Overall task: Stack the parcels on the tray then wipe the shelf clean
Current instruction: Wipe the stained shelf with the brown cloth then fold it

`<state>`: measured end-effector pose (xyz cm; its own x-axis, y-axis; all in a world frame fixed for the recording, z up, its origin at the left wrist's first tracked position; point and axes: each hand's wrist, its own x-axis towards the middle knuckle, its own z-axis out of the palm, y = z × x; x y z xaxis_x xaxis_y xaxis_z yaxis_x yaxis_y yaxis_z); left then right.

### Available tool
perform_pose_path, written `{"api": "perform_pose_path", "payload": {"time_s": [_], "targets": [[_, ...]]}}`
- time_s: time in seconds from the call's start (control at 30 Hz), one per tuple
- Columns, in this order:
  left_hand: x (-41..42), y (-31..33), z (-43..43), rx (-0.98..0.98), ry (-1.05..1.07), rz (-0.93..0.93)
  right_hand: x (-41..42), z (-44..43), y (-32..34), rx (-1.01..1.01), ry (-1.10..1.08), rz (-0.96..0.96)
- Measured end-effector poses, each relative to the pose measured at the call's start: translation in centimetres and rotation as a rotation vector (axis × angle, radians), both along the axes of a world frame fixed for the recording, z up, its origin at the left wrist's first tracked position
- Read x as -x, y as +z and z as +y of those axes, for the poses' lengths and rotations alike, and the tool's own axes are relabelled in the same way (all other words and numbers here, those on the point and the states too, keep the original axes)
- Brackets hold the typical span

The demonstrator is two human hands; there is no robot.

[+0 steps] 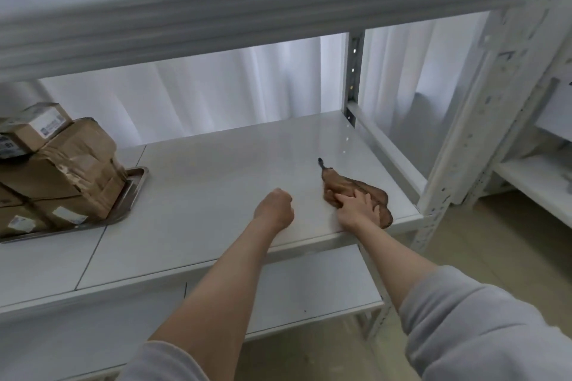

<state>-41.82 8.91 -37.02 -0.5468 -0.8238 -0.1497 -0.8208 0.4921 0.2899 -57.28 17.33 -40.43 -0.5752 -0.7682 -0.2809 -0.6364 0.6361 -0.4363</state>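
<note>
My right hand [359,210] lies flat on the brown cloth [356,192], fingers spread, pressing it onto the shelf [216,182]. I cannot tell if my fingers are pinching the cloth or just resting on it. My left hand [275,207] is curled into a loose fist with nothing in it. It rests on the shelf just beside the cloth, to the left.

The cloth sits near the front right corner of the shelf. Its long side runs from the front edge back toward the rear, with a thin tail pointing away from me. My right hand is the nearer 1, since it is already on top.

The parcels [62,170] are piled on the tray [136,176] far over on the left, well apart from both hands. So I think the stacking is done and the wiping comes next. Nearly all the bare shelf lies to the left of the cloth, so I think the wipe should sweep that way, toward the tray.
</note>
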Motion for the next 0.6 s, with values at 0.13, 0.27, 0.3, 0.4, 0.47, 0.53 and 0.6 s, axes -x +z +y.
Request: {"api": "perform_pose_path", "payload": {"time_s": [0.13,0.27,0.3,0.4,0.47,0.53,0.6], "targets": [[1.2,0.0,-0.5,0.005,0.001,0.0,0.6,-1.0,0.9,-0.078,-0.111,-0.015],[2.2,-0.1,-2.7,0.032,-0.024,0.053,-1.0,-4.5,1.4,-0.093,0.112,-0.042],[2.5,-0.3,-3.4,0.044,-0.031,0.057,-1.4,-5.6,1.3,-0.085,0.189,-0.052],[3.7,-0.6,-6.0,0.064,-0.049,0.042,-2.2,-8.9,1.2,-0.064,0.376,-0.071],[4.6,-0.8,-8.0,0.054,-0.066,0.038,-1.6,-10.9,1.2,-0.052,0.402,-0.088],[5.6,-0.9,-9.6,0.038,-0.075,0.051,-0.3,-12.4,1.3,-0.037,0.369,-0.1],[6.6,-1.1,-10.6,0.025,-0.101,0.062,1.1,-13.3,1.4,-0.02,0.306,-0.116]]}}
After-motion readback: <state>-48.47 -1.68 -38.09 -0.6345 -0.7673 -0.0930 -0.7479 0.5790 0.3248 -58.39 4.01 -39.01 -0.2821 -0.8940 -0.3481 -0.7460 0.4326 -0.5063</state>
